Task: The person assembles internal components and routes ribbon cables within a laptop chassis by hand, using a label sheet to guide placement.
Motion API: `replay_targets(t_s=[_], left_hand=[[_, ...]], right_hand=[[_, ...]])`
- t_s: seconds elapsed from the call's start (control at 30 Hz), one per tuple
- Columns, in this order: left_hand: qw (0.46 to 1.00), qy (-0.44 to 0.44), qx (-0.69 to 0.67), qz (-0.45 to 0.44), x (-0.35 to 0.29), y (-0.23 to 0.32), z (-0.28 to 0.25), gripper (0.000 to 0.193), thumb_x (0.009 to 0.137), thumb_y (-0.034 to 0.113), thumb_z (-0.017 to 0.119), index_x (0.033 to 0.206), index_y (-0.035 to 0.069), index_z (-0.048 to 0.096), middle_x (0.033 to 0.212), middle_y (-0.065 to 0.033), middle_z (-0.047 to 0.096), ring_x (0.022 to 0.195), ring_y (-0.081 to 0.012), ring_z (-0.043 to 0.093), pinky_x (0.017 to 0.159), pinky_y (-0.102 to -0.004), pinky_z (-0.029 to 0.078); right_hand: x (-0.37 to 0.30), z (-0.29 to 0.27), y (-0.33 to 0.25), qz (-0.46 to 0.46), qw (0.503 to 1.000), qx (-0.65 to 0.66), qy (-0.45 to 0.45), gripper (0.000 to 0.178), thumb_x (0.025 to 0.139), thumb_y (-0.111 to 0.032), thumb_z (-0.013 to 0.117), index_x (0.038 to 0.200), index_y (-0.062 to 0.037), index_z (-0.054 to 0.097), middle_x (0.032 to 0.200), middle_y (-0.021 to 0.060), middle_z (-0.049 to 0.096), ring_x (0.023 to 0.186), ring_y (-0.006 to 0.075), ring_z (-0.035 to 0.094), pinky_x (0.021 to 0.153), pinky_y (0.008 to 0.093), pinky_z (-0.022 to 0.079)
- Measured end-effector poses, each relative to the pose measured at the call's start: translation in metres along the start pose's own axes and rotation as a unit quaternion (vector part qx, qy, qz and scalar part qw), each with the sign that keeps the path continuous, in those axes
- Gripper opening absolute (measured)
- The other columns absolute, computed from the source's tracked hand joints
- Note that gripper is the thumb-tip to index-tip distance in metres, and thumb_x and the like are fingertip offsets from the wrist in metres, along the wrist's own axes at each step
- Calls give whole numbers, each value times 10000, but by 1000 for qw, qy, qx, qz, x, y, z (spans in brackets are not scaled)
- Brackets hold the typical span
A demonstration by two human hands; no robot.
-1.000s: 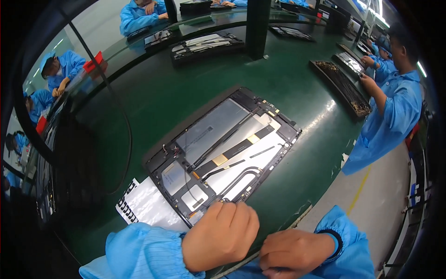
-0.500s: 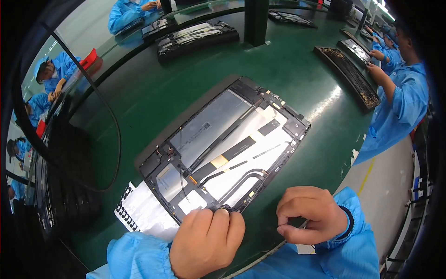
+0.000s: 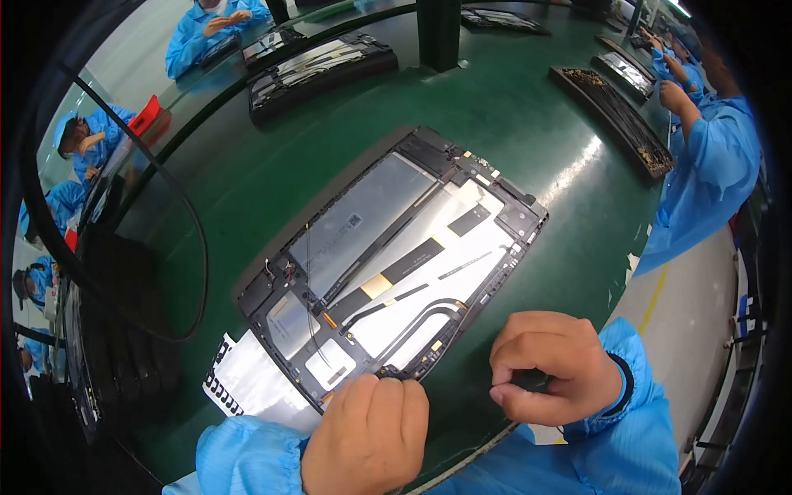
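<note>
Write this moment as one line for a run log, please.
left hand: fingertips on near edge of opened flat dark-framed panel | right hand: curled beside panel, off it | surface: green table

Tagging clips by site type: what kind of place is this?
Likely an electronics assembly line: an opened tablet-like device lies on a green work belt, more opened units sit further along, and other workers in blue smocks stand alongside.

An opened tablet chassis (image 3: 396,264) lies slantwise on the middle of the bench (image 3: 528,107), with a perforated sheet (image 3: 247,384) tucked under its near-left corner. The left hand (image 3: 367,437) rests at the chassis's near edge, the right hand (image 3: 553,367) just right of it on the bench. Further trays (image 3: 322,62) lie behind, and another person (image 3: 709,165) stands at the right.
</note>
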State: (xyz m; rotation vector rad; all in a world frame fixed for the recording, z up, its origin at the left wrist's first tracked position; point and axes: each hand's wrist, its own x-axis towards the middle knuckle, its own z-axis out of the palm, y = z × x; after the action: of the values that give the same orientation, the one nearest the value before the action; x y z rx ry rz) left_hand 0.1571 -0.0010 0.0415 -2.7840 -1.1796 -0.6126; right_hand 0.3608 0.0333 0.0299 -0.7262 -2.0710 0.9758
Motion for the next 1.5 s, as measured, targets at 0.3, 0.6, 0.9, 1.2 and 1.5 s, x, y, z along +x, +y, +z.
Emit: replay_targets(t_s=[0.3,0.6,0.9,1.2,1.5], left_hand=[[997,45,8,-58,22,-29,-7,207,606,-79,600,773,-5,502,695,-113,475,593,-275,474,521,-348,390],[997,-49,-39,-44,10,-14,-5,255,546,25,676,762,-25,552,706,-130,520,594,-277,510,523,-342,416],[990,-134,19,-36,25,-6,-19,127,662,13,575,781,-28,560,712,-141,496,665,-272,498,622,-329,421],[985,-170,-27,6,38,-33,-16,126,617,45,596,685,-1,500,649,-106,460,622,-260,486,576,-349,407],[1000,-4,-3,5,21,-57,-9,167,593,18,631,735,-15,550,656,-101,482,588,-238,478,525,-338,371]], right_hand=[[4,-3,3,3,1000,-10,9,101,625,24,612,696,-1,545,667,98,541,602,219,540,526,283,425],[14,1,2,-27,999,-23,39,116,619,16,585,683,-22,497,631,76,474,574,239,468,530,313,383],[20,2,7,-33,999,-25,17,115,607,30,608,688,-13,538,671,86,535,585,226,501,555,305,380],[22,2,7,-16,999,-20,21,114,615,3,571,684,-22,483,651,81,482,622,259,474,593,332,388],[41,9,21,5,999,-29,-27,37,596,-39,591,608,-42,556,1009,137,546,904,270,470,792,349,357]])
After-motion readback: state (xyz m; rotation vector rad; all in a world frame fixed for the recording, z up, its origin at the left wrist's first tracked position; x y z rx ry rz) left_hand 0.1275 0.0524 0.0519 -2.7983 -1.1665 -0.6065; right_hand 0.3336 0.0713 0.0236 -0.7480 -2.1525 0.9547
